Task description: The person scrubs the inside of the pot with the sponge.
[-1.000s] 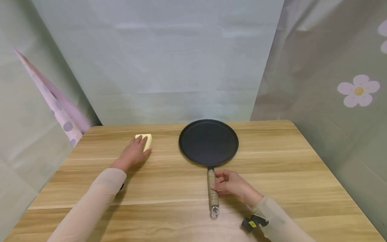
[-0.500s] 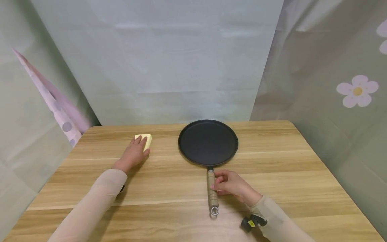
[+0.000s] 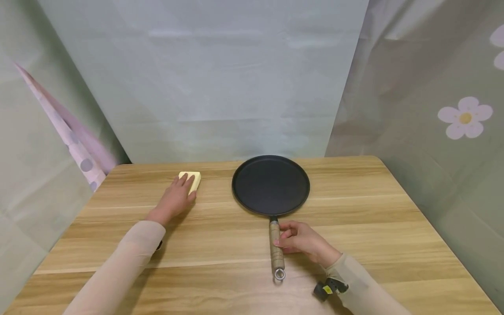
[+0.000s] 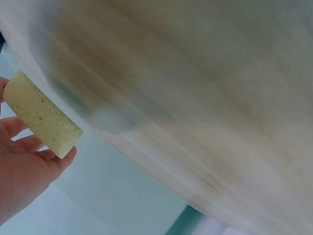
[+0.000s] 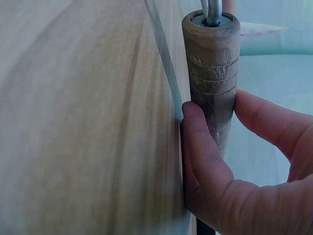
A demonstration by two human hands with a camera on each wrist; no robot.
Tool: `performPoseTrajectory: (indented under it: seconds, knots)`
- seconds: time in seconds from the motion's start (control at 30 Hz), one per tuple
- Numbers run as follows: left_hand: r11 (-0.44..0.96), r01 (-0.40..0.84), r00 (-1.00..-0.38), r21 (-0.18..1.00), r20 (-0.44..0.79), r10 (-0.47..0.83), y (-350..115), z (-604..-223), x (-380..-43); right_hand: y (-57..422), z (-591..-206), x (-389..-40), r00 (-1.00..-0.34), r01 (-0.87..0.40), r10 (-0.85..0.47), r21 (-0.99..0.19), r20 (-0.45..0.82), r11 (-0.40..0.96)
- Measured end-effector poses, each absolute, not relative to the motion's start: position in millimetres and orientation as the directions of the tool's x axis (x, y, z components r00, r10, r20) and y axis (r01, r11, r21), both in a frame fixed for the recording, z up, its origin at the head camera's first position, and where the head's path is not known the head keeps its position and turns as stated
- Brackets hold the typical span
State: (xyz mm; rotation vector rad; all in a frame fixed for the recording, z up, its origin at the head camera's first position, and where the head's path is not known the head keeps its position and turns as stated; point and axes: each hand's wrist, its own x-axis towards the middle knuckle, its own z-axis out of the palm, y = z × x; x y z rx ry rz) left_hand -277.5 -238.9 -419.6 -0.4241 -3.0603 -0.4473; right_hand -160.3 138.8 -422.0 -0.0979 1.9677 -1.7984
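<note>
In the head view my left hand point(image 3: 173, 202) holds a pale yellow sponge point(image 3: 194, 184) near the table's back left, palm down. The left wrist view gives the sponge's porous edge point(image 4: 41, 115), with fingertips at both ends. A flat black round pan point(image 3: 271, 185) lies right of the sponge, its handle toward me. My right hand point(image 3: 307, 241) pinches the wooden handle point(image 3: 277, 249) from the right. Close up, the right wrist view has thumb and fingers on either side of the ridged handle point(image 5: 212, 63); part of the grip is hidden.
Both hands work over a wood-grain table point(image 3: 220, 280). Pale fabric point(image 3: 244, 87) hangs behind its far edge and at both sides. A metal ring point(image 3: 279, 274) ends the pan handle. A black wrist device point(image 3: 330, 290) sits under the right sleeve.
The sponge has shifted slightly right and away from me with my left hand on it. My right hand and the pan stay practically where they were.
</note>
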Motion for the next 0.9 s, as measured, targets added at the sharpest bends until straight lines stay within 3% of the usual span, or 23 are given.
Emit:
performPoseTrajectory:
  seconds: [0.23, 0.9]
  knots:
    - [0.898, 0.329, -0.943, 0.292, 0.155, 0.295, -228.5, -413.2, -273.5, 139.9, -422.9, -160.3, -0.881, 0.266, -0.369, -0.955, -0.295, 0.129]
    - [0.814, 0.485, -0.870, 0.319, 0.273, 0.411, -175.5, -389.7, -277.2, 143.9, -422.0, -159.9, -0.862, 0.277, -0.410, -0.954, -0.298, 0.113]
